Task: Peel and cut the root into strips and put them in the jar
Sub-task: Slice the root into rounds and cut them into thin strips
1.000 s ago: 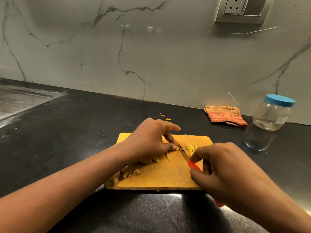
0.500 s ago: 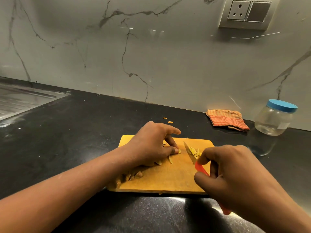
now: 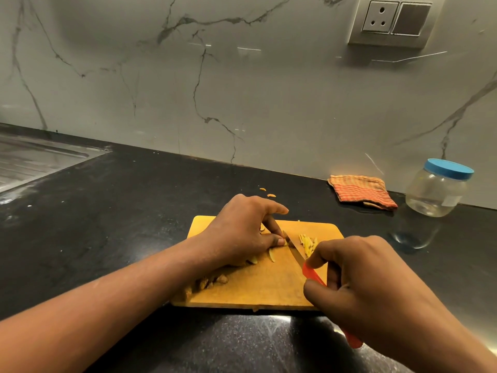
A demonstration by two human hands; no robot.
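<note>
A yellow cutting board [image 3: 258, 286] lies on the black counter. My left hand [image 3: 242, 232] curls its fingers over a piece of root on the board, which is mostly hidden beneath them. My right hand [image 3: 363, 289] grips the red handle of a knife [image 3: 294, 250], whose blade rests on the board right beside my left fingertips. A small heap of cut yellow strips [image 3: 309, 242] lies just right of the blade. Loose slices [image 3: 271, 256] lie by my left hand, and brown peelings [image 3: 212, 281] sit under my left wrist. The clear jar [image 3: 435, 191] with a blue lid stands at the far right.
A folded orange checked cloth [image 3: 361, 191] lies by the wall, left of the jar. Two small scraps [image 3: 267, 192] lie on the counter behind the board. A steel sink drainboard [image 3: 29, 160] is at the far left. A wall socket [image 3: 390, 21] is high on the right.
The knife blade lifted off the board and has come back down close against my left fingertips. My left hand has stayed on the root piece.
</note>
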